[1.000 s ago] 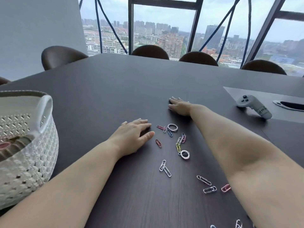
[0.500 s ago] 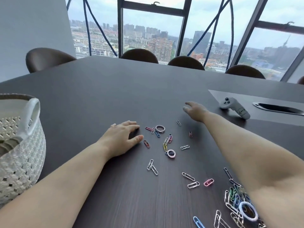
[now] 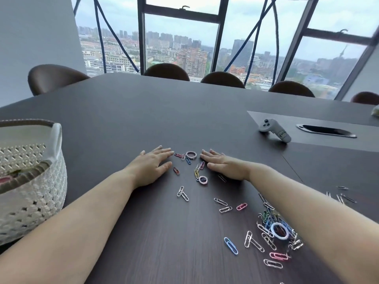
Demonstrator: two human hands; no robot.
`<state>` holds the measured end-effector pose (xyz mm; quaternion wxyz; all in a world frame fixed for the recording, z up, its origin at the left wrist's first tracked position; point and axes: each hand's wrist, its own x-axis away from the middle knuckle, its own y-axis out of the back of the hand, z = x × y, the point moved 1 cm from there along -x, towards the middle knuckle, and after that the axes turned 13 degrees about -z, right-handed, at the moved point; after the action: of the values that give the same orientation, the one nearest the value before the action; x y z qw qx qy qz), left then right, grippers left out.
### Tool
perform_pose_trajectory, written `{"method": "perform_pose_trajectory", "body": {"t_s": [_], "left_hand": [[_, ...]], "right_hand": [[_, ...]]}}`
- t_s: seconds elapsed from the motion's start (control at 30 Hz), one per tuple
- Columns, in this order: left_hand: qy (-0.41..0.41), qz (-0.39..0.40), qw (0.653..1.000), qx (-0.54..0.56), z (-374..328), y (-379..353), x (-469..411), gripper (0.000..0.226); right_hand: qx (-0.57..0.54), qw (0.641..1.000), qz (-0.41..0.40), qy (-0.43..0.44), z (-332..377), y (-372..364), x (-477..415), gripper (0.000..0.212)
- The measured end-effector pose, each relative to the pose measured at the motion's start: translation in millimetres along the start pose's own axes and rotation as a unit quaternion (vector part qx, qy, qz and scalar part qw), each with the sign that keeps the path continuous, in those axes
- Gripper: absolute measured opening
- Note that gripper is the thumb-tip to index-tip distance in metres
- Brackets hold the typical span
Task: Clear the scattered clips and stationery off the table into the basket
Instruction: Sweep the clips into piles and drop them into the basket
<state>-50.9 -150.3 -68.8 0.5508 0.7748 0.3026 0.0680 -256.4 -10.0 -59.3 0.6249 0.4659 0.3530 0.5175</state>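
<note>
Paper clips are strewn across the centre of the frame, and both hands are down among them! The left hand lies palm-down on the dark table, fingers straight and close together, thumb out to the side, gripping nothing. The right hand mirrors it just across the way, flat, fingers stretched out, nothing held there either.

Between the two sets of fingertips sits a small knot of coloured clips with a pale ring at its top. A red clip lies just beside the left thumb. A second ring rests a little lower, between the two wrists.

Further down the frame a pair of white clips lies alone. To their right are three more, one a pink clip near the right forearm.

At lower right is the big heap, partly hidden under that forearm, with a white ring lying on it. A blue clip sits loose off its left side. A few grey clips show on the far side of the forearm.

The basket, white and woven, stands at the left edge, well apart from every clip. Something red and dark shows inside it, too little to name.

At upper right, a grey controller rests beside an oval slot in the tabletop. Brown chair backs line the far edge under the window.
</note>
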Motion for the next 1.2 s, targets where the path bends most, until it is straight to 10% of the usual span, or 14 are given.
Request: {"method": "perform_pose_trajectory", "body": {"t_s": [0.17, 0.37, 0.83, 1.2], "left_hand": [[-0.022, -0.010, 0.999, 0.037, -13, 3, 2, 0.035], [-0.018, 0.028, 0.999, -0.003, -47, -13, -31, 0.055], [-0.139, 0.100, 0.974, 0.147, -110, -12, 73, 0.038], [-0.042, 0.084, 0.994, -0.056, -126, -34, 82, 0.060]], "right_hand": [[-0.093, 0.995, 0.041, 0.016, 22, 0, 70, 0.042], [-0.267, 0.956, -0.088, -0.079, 18, 12, 89, 0.030], [-0.240, 0.964, -0.067, -0.092, 13, 9, 130, 0.030], [-0.017, 0.938, -0.267, -0.221, -30, 15, 242, 0.047]]}}
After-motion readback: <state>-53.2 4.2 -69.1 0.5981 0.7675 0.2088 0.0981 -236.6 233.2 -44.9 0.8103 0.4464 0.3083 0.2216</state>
